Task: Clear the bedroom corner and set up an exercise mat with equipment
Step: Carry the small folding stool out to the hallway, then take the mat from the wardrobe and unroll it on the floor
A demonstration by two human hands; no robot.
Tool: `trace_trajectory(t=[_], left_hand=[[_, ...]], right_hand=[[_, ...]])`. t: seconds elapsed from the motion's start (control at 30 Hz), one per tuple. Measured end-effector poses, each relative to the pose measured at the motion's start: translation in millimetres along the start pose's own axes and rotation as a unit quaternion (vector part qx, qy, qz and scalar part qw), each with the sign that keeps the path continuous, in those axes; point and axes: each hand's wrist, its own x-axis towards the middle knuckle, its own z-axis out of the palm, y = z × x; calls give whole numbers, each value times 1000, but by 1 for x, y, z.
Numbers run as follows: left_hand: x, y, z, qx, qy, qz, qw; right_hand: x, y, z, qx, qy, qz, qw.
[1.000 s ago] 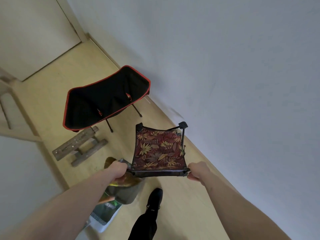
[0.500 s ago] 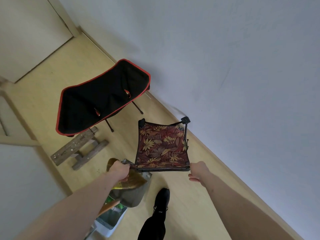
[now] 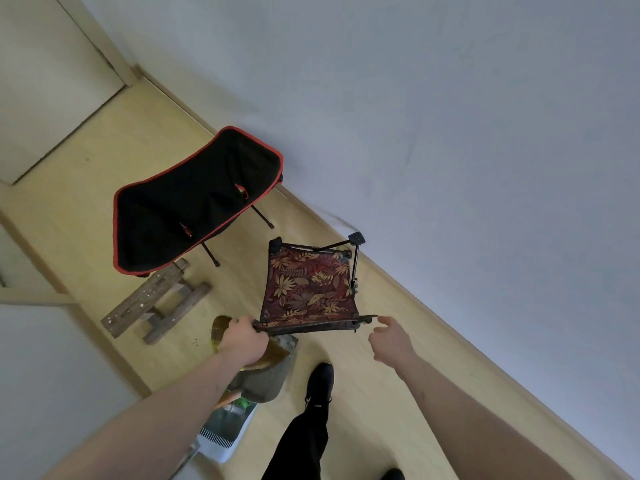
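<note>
A small folding stool (image 3: pixel 308 292) with a dark red leaf-patterned fabric seat and a black frame hangs tilted above the wooden floor beside the wall. My left hand (image 3: pixel 244 339) grips the near left corner of its frame. My right hand (image 3: pixel 389 339) is just off the near right corner, fingers spread, holding nothing. A black camping chair (image 3: pixel 194 202) with red piping stands further back against the wall.
A low dark wooden stool (image 3: pixel 156 303) lies on the floor left of the folding stool. Bags and a white crate-like item (image 3: pixel 225 434) sit by my left arm. My black shoe (image 3: pixel 318 379) is on the floor below. A grey wall (image 3: pixel 450 150) runs along the right.
My right hand has let go of the stool's right corner and opened. The stool has shifted slightly toward the wall while my left hand keeps its grip.
</note>
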Motion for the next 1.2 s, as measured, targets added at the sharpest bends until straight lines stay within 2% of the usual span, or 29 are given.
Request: trace_trajectory(t=[0.17,0.27,0.4,0.47,0.53,0.73,0.9,0.93,1.03,1.07,1.1,1.2], left_hand=[[-73,33,4,40,-42,128,990],[-112,48,13,62,-39,195,978],[-165,71,34,143,-37,308,940],[-185,82,45,190,-38,360,912],[-211,102,60,251,-41,420,871],[-283,164,113,354,-50,536,765],[-361,201,178,400,-69,602,688],[-383,209,198,413,-72,622,661],[-427,221,232,440,-81,651,614],[-448,227,252,448,-82,669,588],[-460,230,259,452,-88,671,581],[-511,242,305,459,-96,711,524]], right_hand=[[-87,11,-22,32,7,-49,998],[-129,30,-34,33,23,-79,996],[-183,74,-61,49,66,-85,993],[-202,98,-73,63,90,-83,990],[-226,130,-89,98,134,-74,983],[-281,220,-119,188,226,-37,955],[-328,300,-141,257,286,4,923],[-342,323,-147,279,300,13,912],[-367,364,-158,303,333,27,893],[-379,385,-163,321,348,33,880],[-385,395,-165,322,357,37,876],[-415,444,-174,358,398,55,843]])
